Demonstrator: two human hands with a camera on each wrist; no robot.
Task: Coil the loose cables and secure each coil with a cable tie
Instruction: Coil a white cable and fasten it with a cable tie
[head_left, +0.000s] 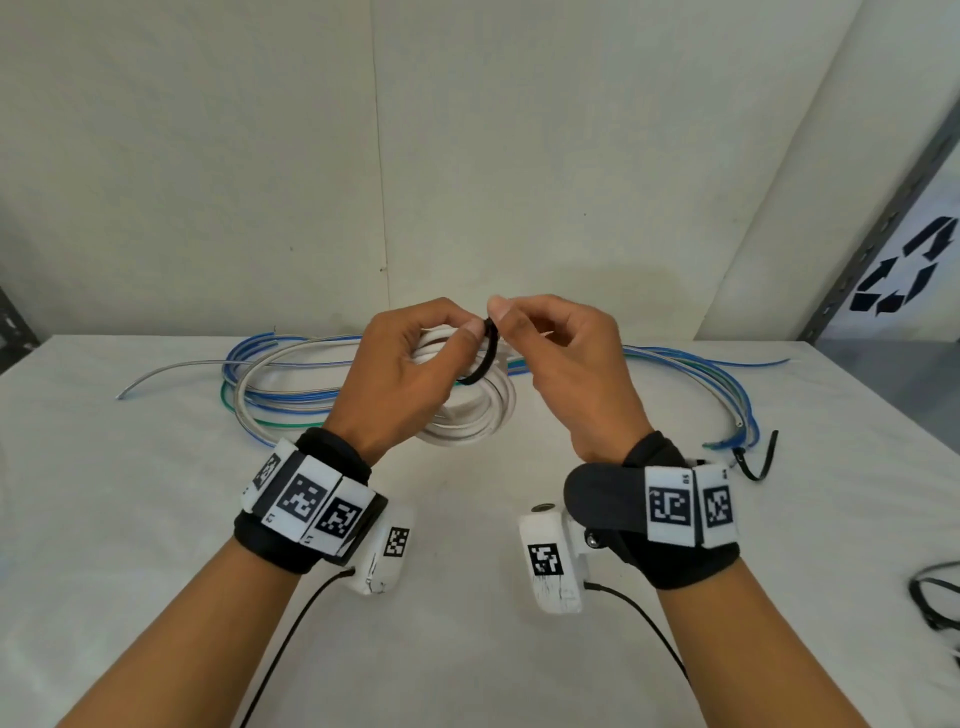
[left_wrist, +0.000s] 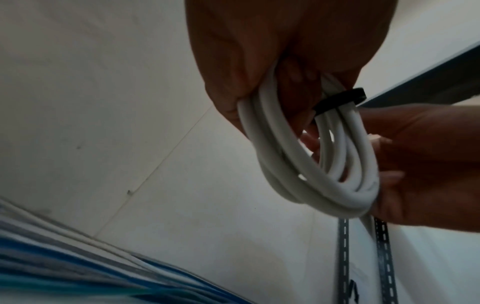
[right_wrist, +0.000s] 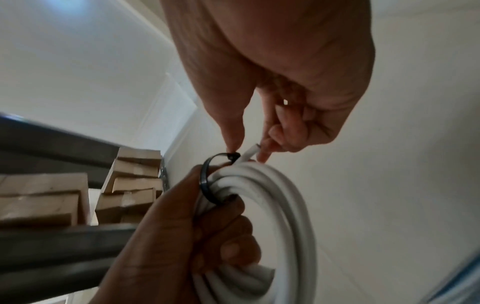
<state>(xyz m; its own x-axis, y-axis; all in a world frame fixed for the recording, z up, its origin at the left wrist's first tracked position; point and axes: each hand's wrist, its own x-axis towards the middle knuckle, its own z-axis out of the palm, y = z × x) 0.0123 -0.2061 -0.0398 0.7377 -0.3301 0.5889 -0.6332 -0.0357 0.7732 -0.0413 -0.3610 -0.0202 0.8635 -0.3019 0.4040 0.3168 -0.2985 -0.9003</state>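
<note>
Head view: both hands raised above the white table (head_left: 467, 649), meeting at centre. Left hand (head_left: 400, 379) grips a white cable coil (head_left: 467, 415), fingers curled through its loops; coil hangs off the hand, clear of the table. A black cable tie (head_left: 485, 353) loops around the bundled strands at the top of the coil. Right hand (head_left: 566, 364) pinches the tie's end between thumb and forefinger, other fingers curled in.

Right wrist view: tie (right_wrist: 207, 181) forms a loose ring around the coil (right_wrist: 280, 216) and over the left thumb; the cable's cut end (right_wrist: 250, 154) sticks out just beside the pinch.

Left wrist view: tie (left_wrist: 340, 100) crosses the strands near the top of the coil (left_wrist: 311, 185).

On the table behind the hands: loose blue, green and grey cables (head_left: 280, 384) sprawl in wide loops. Another black tie (head_left: 758, 457) lies near their right-hand ends. Dark-framed glasses (head_left: 935, 603) sit at the table's right edge.
</note>
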